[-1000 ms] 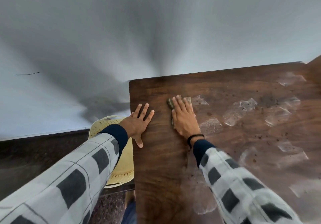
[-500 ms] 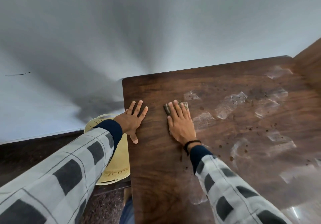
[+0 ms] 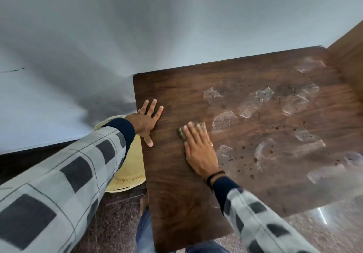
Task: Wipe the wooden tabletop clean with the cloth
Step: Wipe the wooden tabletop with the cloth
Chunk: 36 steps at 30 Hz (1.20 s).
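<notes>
The dark brown wooden counter (image 3: 176,203) fills the lower right of the head view, with its near edge over the speckled stone floor (image 3: 110,227).

1. Right hand (image 3: 198,152): lies flat near the counter's left side, fingers straight and close together, pressing down on the small greenish-brown cloth (image 3: 202,126). The cloth lies on the counter under the fingertips. Only its far edge and left corner show.
2. Left hand (image 3: 147,119): at 10 o'clock from the right hand, palm down, fingers spread, thumb out. It rests on the counter's left edge and holds nothing.
3. Pale yellow plastic chair (image 3: 129,172): stands below that edge, partly hidden by the left sleeve.
4. Soiling: dark brown specks (image 3: 243,157) and pale, film-like patches (image 3: 224,120) spread from 1 to 4 o'clock of the right hand, towards the far right corner. The strip at 9 o'clock looks clean.
5. Grey-white wall (image 3: 176,27): behind the far edge.

Hazards, as judged:
- The cloth is pressed, not gripped. A fast stroke may leave it behind or bunch it under the fingers.
- The patches resemble adhesive residue. They may drag the cloth or resist a dry wipe.
- The specks may smear into streaks if wet.
- A stroke towards 9 o'clock may push debris onto the chair.
</notes>
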Available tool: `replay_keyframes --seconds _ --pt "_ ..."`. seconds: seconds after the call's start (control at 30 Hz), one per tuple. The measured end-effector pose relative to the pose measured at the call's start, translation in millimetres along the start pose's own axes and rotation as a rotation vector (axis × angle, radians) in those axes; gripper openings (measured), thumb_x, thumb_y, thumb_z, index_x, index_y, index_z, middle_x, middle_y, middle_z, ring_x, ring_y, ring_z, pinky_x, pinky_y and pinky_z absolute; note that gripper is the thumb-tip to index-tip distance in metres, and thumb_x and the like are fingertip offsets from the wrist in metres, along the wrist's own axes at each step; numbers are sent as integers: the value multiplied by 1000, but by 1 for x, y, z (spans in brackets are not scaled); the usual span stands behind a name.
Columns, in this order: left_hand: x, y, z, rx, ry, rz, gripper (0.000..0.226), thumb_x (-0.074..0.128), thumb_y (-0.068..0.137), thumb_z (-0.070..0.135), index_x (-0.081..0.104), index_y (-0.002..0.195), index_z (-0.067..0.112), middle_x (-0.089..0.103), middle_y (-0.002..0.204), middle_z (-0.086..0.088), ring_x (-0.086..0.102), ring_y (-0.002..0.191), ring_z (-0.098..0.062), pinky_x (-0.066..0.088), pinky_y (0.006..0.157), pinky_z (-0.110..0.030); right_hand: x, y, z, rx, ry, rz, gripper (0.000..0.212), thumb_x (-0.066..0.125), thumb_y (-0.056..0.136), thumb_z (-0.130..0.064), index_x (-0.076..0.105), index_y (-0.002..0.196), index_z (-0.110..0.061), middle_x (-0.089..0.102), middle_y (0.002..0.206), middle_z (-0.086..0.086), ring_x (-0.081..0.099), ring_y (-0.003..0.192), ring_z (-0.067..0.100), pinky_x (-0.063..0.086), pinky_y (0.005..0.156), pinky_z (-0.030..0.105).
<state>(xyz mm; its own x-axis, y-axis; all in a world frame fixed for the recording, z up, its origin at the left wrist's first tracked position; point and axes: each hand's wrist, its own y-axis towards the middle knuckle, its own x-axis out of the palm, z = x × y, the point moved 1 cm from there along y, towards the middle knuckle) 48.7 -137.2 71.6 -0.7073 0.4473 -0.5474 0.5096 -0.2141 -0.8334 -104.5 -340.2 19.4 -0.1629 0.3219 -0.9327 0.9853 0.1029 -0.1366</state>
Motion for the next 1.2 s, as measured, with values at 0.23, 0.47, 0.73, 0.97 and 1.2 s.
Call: replay_keyframes --seconds 0.23,0.47,0.73,0.97,1.2 --pt "-1 0 2 7 18 -3 151 84 68 56 -42 142 21 -55 143 -11 -42 137 -39 4 118 -59 4 -75 14 -392 -115 -87 55 27 110 -36 14 162 -25 10 169 -2 3 156 19 9 126 41" --pt "0 1 0 3 12 1 153 85 66 58 -42 142 22 -54 144 -11 -41 137 -39 5 119 -60 2 -42 -2 -70 -26 -13 55 28 109 -35 17 161 -22 10 169 -2 -2 156 18 12 124 46" --pt "0 -1 3 17 23 -15 152 85 67 57 -43 142 21 -55 144 -11 -39 138 -40 6 118 -60 9 -107 17 -411 -137 -66 55 34 109 -33 19 161 -21 14 168 0 8 156 21 12 126 42" --pt "1 -2 -1 25 18 -6 152 85 67 57 -44 141 22 -56 142 -11 -41 138 -39 6 119 -62 11 -93 0 -59 -19 -2 56 31 109 -32 17 161 -19 11 169 2 1 156 21 17 124 48" --pt "-2 -2 2 21 21 -14 151 83 69 58 -45 140 22 -57 141 -10 -42 137 -39 4 118 -61 5 -118 31 -360 -143 -129 55 24 111 -35 9 162 -21 6 169 1 -2 156 20 4 125 41"
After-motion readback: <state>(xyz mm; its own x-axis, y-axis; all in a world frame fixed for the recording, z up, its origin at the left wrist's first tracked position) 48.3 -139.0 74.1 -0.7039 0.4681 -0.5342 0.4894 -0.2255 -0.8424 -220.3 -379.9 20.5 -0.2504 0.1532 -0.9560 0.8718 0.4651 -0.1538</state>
